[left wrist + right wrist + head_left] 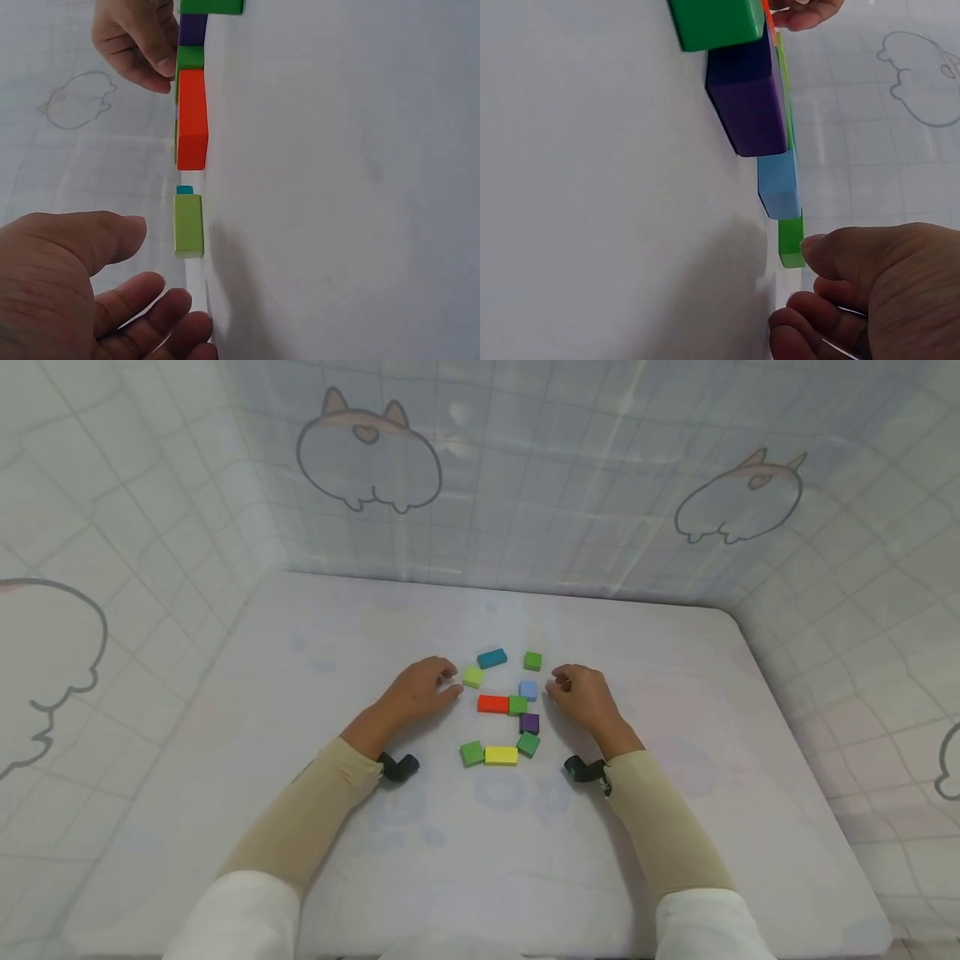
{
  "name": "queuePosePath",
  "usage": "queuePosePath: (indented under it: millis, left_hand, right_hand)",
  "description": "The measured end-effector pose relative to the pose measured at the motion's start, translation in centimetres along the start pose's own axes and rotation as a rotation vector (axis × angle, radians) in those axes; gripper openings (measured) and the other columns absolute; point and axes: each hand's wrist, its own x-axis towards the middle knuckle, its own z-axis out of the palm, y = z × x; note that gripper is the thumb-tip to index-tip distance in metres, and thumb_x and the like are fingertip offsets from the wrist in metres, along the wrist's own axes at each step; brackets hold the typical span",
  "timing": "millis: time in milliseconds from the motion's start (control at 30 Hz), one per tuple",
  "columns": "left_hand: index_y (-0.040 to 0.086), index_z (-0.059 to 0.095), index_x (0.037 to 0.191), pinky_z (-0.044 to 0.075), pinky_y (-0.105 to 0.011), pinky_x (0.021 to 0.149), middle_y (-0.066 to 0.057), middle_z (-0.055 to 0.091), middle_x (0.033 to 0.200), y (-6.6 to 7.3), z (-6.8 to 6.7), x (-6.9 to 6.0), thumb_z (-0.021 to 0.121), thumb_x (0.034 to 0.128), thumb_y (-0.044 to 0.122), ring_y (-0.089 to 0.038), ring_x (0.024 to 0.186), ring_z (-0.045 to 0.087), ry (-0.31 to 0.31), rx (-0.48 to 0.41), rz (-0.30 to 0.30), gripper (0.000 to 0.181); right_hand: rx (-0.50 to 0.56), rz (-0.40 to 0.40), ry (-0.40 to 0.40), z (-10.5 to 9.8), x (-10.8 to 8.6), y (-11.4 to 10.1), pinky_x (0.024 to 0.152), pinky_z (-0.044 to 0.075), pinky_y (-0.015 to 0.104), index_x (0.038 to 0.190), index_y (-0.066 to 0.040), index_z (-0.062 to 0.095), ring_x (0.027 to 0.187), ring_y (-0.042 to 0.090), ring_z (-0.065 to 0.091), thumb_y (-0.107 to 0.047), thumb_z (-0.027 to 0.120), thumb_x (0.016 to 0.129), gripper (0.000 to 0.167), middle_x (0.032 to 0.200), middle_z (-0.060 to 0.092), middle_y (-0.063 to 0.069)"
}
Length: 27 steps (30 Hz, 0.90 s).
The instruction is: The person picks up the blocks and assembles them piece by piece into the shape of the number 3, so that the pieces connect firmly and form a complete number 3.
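My left hand [420, 689] hovers or rests left of the blocks, thumb and fingers parted with nothing between them. Nearest to it is a lime block [472, 677], a small gap away. On the other side, my right hand [585, 697] has its fingers loosely bent and holds nothing, close to a light blue block [528, 691]. Behind these lie a teal block [492, 658] and a green block [532, 661]. A red block [492, 704] meets a small green block [517, 705] in the middle, with a purple block [529, 723] just in front.
Closer to me, a yellow block [501, 756] lies between a green block [472, 753] and a tilted darker green block [528, 744]. A pale cloth covers the table [637, 860]. Grid-patterned curtains [525, 485] hang behind and at both sides.
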Motion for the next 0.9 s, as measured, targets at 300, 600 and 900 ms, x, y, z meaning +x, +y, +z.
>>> queuePosePath:
  millis: [300, 600, 900]
  left_hand:
    - [0.012, 0.056, 0.134, 0.049, -0.042, 0.099, -0.005, 0.060, 0.126, 0.7, -0.3, 1.0, 0.063, 0.0960, 0.037, -0.023, 0.109, 0.055, -0.014, 0.009, 0.012, 0.046]
    - [0.012, 0.057, 0.131, 0.050, -0.042, 0.098, -0.005, 0.060, 0.124, 1.0, -0.5, 1.9, 0.063, 0.0954, 0.036, -0.023, 0.107, 0.055, -0.011, 0.015, -0.013, 0.044]
    - [0.012, 0.057, 0.133, 0.048, -0.043, 0.102, -0.005, 0.059, 0.128, 1.4, -0.5, 3.0, 0.063, 0.0955, 0.038, -0.024, 0.113, 0.054, -0.026, 0.034, -0.022, 0.046]
  right_hand:
    - [0.060, 0.045, -0.025, 0.0, 0.7, 0.1, 0.089, 0.055, 0.040, 0.132, -0.010, 0.061, 0.107, 0.024, 0.062, -0.028, 0.067, 0.095, 0.041, 0.123, 0.064, 0.007]
    - [0.113, 0.046, -0.013, -0.2, 1.6, 0.6, 0.087, 0.054, 0.039, 0.135, -0.012, 0.059, 0.106, 0.022, 0.061, -0.028, 0.069, 0.094, 0.045, 0.128, 0.062, 0.005]
    - [0.132, 0.033, -0.010, 0.1, 2.3, 0.5, 0.088, 0.054, 0.039, 0.136, -0.012, 0.059, 0.107, 0.024, 0.062, -0.026, 0.069, 0.094, 0.046, 0.130, 0.062, 0.006]
